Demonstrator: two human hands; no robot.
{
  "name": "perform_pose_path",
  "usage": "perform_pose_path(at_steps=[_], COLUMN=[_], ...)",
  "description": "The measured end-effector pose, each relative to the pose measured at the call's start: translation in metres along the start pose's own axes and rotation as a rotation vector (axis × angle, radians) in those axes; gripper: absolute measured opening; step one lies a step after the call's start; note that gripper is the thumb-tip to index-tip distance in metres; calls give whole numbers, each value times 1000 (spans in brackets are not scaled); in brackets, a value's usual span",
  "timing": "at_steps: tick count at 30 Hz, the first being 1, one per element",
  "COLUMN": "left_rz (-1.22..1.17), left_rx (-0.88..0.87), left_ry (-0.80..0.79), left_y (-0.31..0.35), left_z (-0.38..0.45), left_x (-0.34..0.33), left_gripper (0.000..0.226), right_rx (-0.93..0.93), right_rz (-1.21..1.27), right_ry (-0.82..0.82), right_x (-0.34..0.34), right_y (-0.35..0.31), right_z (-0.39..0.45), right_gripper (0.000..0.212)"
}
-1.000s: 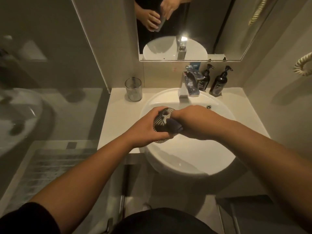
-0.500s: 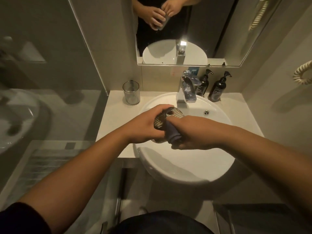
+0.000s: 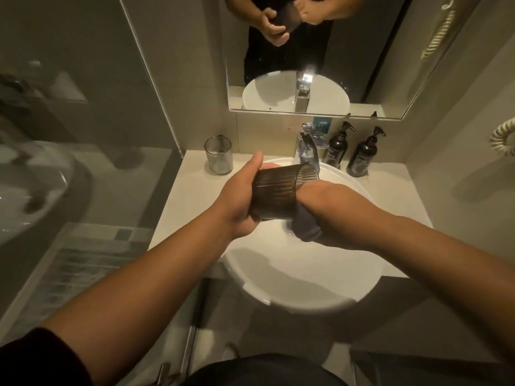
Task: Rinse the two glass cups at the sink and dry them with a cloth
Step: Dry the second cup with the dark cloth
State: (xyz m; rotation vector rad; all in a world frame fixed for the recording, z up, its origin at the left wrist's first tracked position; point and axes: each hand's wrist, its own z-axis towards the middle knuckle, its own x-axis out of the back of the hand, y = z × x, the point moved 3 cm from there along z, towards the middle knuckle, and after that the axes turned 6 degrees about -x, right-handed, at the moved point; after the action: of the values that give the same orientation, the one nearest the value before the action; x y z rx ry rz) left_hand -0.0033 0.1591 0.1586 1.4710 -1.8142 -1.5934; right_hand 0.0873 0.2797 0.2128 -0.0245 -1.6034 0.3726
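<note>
Left hand (image 3: 237,199) gripped the ribbed glass cup (image 3: 278,190) on its side, long axis toward the right hand (image 3: 326,207), which clutched the cloth (image 3: 305,228) at its base.

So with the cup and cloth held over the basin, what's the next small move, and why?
Probably turn the ribbed glass cup in the left hand against the grey cloth that the right hand presses to its base; the second cup waits on the counter.

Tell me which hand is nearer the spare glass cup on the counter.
Left. The left hand grips the ribbed cup just right of the spare glass cup; the right hand, holding the cloth, sits farther right over the sink.
</note>
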Motion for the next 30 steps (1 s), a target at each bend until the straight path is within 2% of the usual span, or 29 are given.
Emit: perform_pose_path(at_steps=[5,10,15,17,19,20,23,24,26,30], left_rz=[113,207,379,421,371,307,73,51,42,86], left_rx=[-206,-377,-662,-760,-748,-674,-212,-122,-109,-270], left_ry=[53,55,9,-32,-96,-127,-201,-201,-148,-89], left_y=[13,25,32,35,38,40,42,41,42,41], left_z=[0,-7,-11,-14,-16,-16,-17,-18,-18,-18], left_x=[-7,-11,-4,-3,-3,-3,-5,-5,-6,-10], left_gripper=[31,25,29,26,28,29,53,61,61,42], right_rx=[-118,-286,-351,-352,-314,-274,-45,-12,-19,-24], right_rz=[304,829,1483,1552,1432,1246,291,121,52,210], right_ry=[63,77,101,95,97,122,148,94,10,114], right_x=[-4,3,2,4,13,19,33,31,26,20], right_y=[-2,-11,-13,-14,-14,-13,-16,-18,-22,-26], right_z=[-5,-9,-3,0,-1,-2,-1,1,4,1], right_gripper=[16,25,36,38,34,30,28,35,41,24])
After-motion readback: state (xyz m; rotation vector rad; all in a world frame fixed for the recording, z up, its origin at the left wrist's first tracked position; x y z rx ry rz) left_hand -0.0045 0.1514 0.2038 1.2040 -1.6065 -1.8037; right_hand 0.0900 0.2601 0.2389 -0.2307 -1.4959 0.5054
